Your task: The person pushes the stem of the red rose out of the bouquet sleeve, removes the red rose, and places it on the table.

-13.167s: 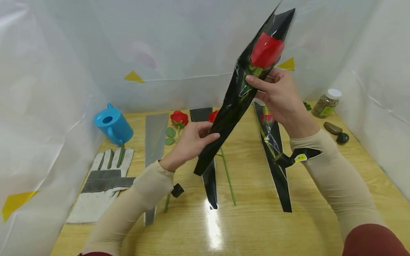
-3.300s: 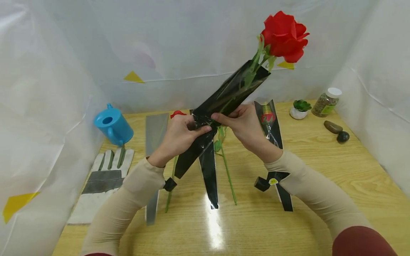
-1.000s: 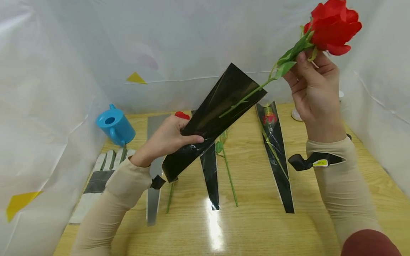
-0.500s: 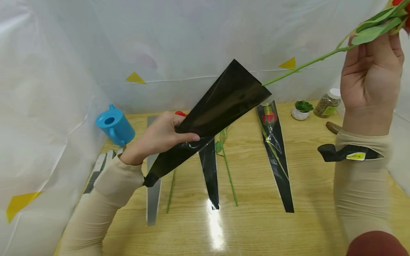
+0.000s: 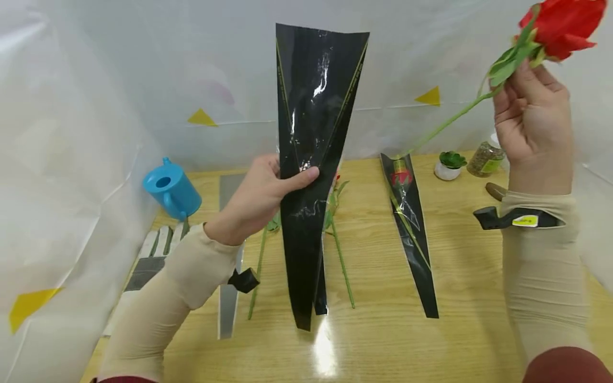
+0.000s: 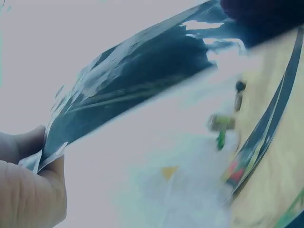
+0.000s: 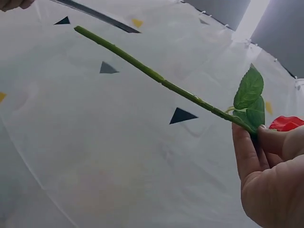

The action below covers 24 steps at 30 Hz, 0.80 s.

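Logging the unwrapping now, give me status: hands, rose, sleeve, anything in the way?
Left hand holds the empty sleeve upright. Right hand holds the rose aloft, fully out of it. Nothing between them.

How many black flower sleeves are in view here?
3. One black sleeve is held upright in the left hand. A second lies on the table, mostly hidden behind it. A third lies further right with a rose inside. Others may be hidden.

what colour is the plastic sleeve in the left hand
The cone-shaped plastic flower sleeve is glossy black with thin gold edge lines, clearest in the head view.
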{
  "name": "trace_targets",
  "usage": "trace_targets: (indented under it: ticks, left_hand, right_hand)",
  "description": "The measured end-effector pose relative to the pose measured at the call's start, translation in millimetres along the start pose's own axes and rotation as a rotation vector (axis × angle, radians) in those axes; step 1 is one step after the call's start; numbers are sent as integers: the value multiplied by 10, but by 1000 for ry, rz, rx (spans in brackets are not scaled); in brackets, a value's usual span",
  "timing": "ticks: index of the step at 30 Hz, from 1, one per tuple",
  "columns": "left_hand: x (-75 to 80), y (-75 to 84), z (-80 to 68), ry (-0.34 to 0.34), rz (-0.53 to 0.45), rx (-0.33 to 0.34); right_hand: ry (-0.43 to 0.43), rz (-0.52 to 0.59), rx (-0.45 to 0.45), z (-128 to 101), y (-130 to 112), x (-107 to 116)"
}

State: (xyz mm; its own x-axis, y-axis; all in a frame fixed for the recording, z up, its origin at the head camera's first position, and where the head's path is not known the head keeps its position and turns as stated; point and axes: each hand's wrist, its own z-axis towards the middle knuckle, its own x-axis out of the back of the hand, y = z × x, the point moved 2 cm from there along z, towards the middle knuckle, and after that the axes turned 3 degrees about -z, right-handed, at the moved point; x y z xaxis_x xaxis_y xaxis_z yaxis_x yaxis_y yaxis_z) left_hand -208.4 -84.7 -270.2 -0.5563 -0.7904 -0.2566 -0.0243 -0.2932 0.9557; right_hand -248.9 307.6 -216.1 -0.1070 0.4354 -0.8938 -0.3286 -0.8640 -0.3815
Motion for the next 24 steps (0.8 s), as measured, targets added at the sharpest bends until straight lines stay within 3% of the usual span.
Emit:
trace_targets:
  ticks: [3,6,9,16,19,24]
  left_hand:
    - [-70,-197,180,55,-92,36]
    - [-137,-459,356,117,-113,103]
    - [-182,-745,516,177,-87,154]
    - [-222,-1321,854,330,-50,190]
    - [-238,-1508,962,364,-68,192]
    - [-229,-1753,1075,445,-4,224]
  right_hand:
    - [0,-134,-136,22,194,134]
    - [-31,-355,-251,49,412,312]
    - [-81,-609,-339,74,618,533]
    - [-130,-1155,-496,123,945,1039]
    - [-187,-1309,-541,129,1054,1206]
    - [-228,-1408,-593,115,1205,1404]
